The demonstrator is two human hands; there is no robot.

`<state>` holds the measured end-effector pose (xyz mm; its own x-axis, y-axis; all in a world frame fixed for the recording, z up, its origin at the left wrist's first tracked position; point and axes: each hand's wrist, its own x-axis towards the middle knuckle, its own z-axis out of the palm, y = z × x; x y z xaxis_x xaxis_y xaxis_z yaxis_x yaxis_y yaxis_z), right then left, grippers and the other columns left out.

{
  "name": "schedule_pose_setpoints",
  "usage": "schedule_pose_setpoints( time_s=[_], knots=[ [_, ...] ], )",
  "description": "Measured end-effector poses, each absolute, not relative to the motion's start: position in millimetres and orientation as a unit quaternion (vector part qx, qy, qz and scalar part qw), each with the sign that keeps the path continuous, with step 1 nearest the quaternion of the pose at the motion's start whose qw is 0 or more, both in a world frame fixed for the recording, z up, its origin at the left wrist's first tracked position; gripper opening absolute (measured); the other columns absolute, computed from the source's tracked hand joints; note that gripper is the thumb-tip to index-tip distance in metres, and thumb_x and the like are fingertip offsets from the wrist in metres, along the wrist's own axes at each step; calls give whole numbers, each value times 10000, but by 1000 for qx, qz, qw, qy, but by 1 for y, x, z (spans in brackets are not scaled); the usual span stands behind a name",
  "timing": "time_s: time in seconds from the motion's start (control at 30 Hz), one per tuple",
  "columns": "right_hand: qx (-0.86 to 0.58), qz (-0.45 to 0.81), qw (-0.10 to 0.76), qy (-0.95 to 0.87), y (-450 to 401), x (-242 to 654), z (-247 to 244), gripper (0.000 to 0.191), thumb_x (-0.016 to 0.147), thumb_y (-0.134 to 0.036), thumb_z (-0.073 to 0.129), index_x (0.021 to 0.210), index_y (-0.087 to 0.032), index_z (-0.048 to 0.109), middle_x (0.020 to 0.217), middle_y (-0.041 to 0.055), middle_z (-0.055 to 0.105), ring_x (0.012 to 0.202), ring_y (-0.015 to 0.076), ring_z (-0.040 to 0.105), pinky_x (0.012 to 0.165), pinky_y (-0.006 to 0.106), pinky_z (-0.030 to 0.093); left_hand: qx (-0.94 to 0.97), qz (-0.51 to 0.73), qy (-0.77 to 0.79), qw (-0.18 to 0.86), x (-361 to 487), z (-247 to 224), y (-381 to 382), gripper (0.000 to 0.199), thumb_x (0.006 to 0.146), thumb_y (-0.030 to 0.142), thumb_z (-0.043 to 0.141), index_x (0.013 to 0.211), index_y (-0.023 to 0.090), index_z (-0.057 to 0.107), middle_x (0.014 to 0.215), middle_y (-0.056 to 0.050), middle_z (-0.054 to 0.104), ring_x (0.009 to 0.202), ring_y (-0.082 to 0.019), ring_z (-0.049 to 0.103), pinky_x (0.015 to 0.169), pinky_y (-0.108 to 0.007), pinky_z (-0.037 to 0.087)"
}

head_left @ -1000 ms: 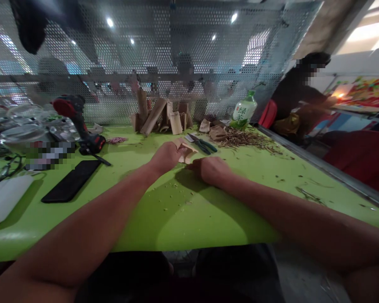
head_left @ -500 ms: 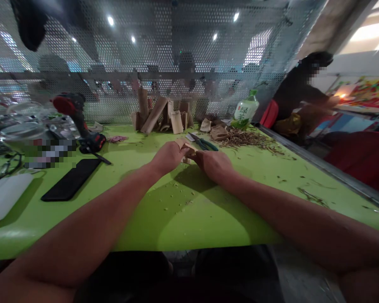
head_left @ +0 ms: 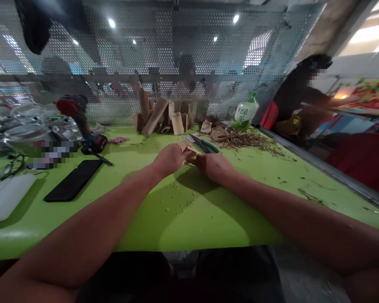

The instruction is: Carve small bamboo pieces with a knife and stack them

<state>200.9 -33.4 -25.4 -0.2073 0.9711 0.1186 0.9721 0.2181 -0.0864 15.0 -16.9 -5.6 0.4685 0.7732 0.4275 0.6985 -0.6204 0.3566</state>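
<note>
Lime-green workbench [head_left: 183, 227] under a perforated metal screen [head_left: 177, 38], crumbs and scraps across it. Mid-bench, a folded kraft card piece [head_left: 187, 149] sits btw the hands, long axis roughly L-R, L end tipped up. Can't tell if it touches the bench. L hand [head_left: 169, 160] and R hand [head_left: 214, 165] are close together, knuckles up, fingers curled in, not spread, both apparently pinching the card. L hand is nearer, most of the card right at its fingers; R fingertips [head_left: 198, 156] meet the R end. Exact grip hidden. Just beyond: green-handled pliers [head_left: 206, 146], w/ dry stem pile [head_left: 249, 141] to the R, cardboard strips [head_left: 161, 118] standing far L. Black phone [head_left: 74, 180] and cordless drill [head_left: 77, 115] on the L.
</note>
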Motion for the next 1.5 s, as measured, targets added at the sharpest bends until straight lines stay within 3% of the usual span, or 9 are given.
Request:
schedule_pose_setpoints(
  time_s=[0.23,0.53,0.83,1.13,1.4,1.5],
  knots=[
    [-565,1,23,-825,-45,198,-21,586,960,-632,311,1001,-246,750,789,83,726,582,161,573,564,285,377,847,292,437,75,14,-5,-15,251,926,284,518,1048,128,671,787,-84,699,656,-182,601,587,-267,411],
    [-605,-31,132,-785,-41,200,-18,604,983,-599,266,1056,-237,745,803,80,726,572,170,578,548,277,378,847,288,437,97,17,-3,-17,211,936,248,512,1027,138,668,844,-82,724,714,-175,644,611,-251,438],
    [-623,-51,57,-778,-36,198,-21,549,993,-526,317,963,-188,748,720,97,693,540,144,550,530,266,342,847,293,436,82,16,-3,-19,222,920,239,539,1062,125,666,798,-82,714,669,-175,629,600,-254,438],
    [-585,-13,30,-810,-41,198,-21,534,975,-567,344,1019,-238,761,821,99,733,641,175,605,592,291,370,854,285,431,63,15,-6,-15,239,929,267,525,1055,127,671,784,-79,706,660,-173,611,583,-251,414],
    [-603,-41,120,-787,-39,201,-23,585,984,-589,281,1026,-241,749,791,87,733,585,175,591,554,285,351,849,283,439,78,17,-2,-19,224,935,242,518,1055,129,670,802,-80,716,659,-169,624,591,-253,436],
    [-609,-55,105,-785,-38,200,-22,563,991,-567,288,1023,-231,739,810,89,736,593,181,597,550,283,347,849,298,428,88,18,-2,-19,189,926,223,529,1022,135,666,860,-84,726,718,-173,649,608,-249,453]
  ],
)
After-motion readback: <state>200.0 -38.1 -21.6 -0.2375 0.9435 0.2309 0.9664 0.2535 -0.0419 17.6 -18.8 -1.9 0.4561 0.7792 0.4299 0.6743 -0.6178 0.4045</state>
